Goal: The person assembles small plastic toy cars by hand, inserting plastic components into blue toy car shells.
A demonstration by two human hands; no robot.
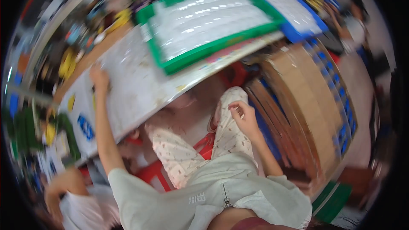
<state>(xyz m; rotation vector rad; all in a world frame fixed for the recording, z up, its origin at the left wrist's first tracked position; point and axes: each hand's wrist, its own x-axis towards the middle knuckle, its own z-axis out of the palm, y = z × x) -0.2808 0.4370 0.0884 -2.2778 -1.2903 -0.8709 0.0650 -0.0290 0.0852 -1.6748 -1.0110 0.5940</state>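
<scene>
My left arm stretches forward over the pale worktable [132, 85]. My left hand [100, 78] is at the table's far-left side, close to its brown back strip. Its fingers are smeared by motion, so what they hold, if anything, cannot be made out. A thin dark and yellowish thing [93, 99] shows beside that wrist. My right hand [243, 117] hovers at or rests on my right thigh, its fingers loosely bent and apart, with nothing visible in them. A green tray [170, 66] with rows of clear, shiny plastic pieces [208, 21] stands on the table ahead.
A blue tray [298, 36] of similar pieces adjoins the green one. Stacked brown cardboard [294, 81] with blue parts stands at my right. A blue item [85, 127] and a yellow piece [71, 102] lie on the table's left. People sit at left [85, 202] and far right [353, 30].
</scene>
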